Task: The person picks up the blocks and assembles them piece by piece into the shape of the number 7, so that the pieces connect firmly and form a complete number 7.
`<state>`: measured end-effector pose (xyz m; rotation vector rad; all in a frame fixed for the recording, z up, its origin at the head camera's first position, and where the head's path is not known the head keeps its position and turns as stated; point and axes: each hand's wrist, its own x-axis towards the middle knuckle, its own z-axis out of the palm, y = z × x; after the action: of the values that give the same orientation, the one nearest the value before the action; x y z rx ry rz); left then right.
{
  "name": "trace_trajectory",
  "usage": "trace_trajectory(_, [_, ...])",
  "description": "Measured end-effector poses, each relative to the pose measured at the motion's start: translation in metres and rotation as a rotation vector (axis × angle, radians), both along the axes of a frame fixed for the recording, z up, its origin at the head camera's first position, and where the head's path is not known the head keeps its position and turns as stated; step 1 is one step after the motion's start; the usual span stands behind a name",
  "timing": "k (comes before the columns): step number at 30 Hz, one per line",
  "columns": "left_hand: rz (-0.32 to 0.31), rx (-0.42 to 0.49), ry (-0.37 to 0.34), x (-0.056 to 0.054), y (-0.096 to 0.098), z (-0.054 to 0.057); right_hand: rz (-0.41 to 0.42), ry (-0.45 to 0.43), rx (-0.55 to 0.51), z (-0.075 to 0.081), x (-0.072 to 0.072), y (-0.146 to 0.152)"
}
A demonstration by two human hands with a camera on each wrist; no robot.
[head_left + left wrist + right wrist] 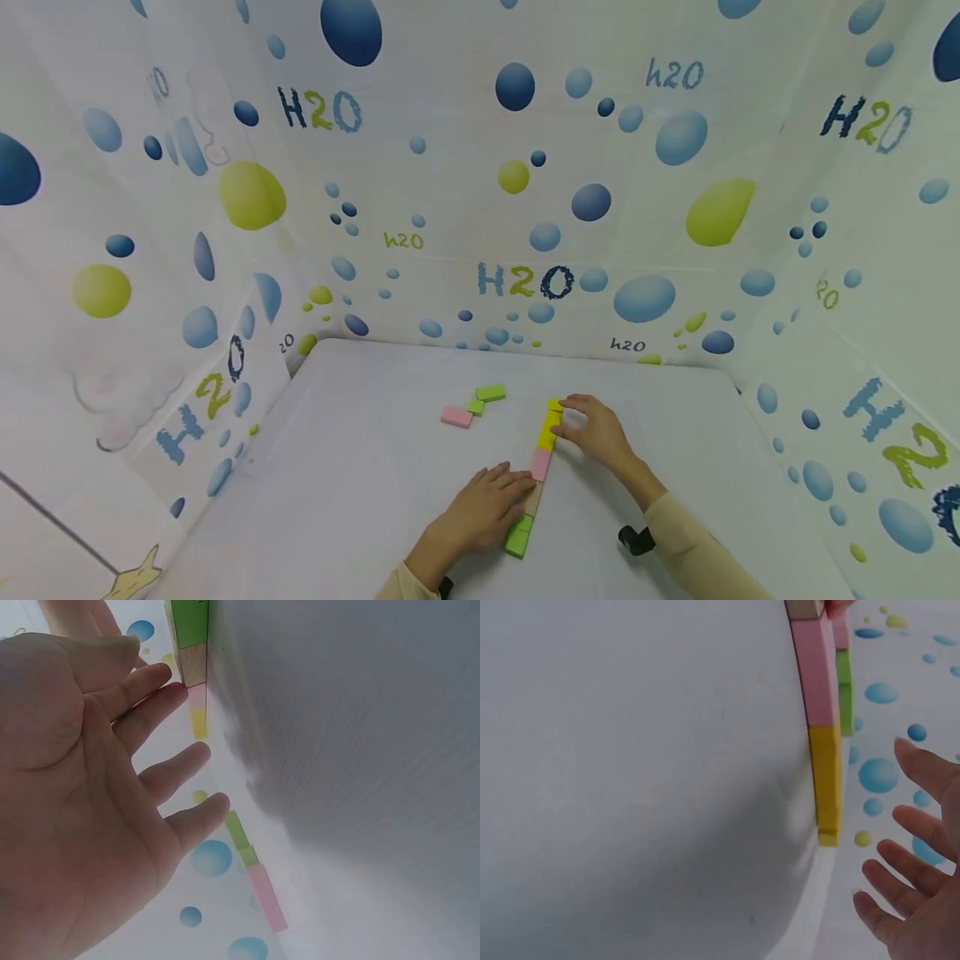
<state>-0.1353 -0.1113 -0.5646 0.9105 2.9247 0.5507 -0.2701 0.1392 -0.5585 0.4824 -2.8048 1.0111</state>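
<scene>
A straight row of blocks runs away from me on the white table (360, 433). From near to far it has green (517, 540), a plain wooden block (533, 498), a pink block (541, 463), a long yellow block (549, 432) and a short yellow block (556, 405). My left hand (483, 510) lies along the row's left side, with fingertips at the wooden and pink blocks; in the left wrist view its fingers (180, 772) are spread. On the right side, my right hand (597, 431) has its fingertips beside the yellow blocks. Its fingers (900, 885) look loosely spread in the right wrist view.
Left of the row's far end lie a loose pink block (456, 417), a small green block (476, 407) and a longer green block (491, 392), corner to corner. A black object (636, 540) shows by the right sleeve. Patterned curtains (450, 183) enclose the table's back and sides.
</scene>
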Motion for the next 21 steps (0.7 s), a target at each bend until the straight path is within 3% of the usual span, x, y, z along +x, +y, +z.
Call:
trace_trajectory(11, [0.0, -0.019, -0.011, -0.002, -0.001, 0.003, 0.094, -0.062, 0.1, 0.005, 0.031, -0.015])
trace_trajectory(21, [-0.053, 0.001, 0.012, -0.008, -0.001, 0.007, 0.172, -0.069, 0.113, 0.006, 0.042, -0.015])
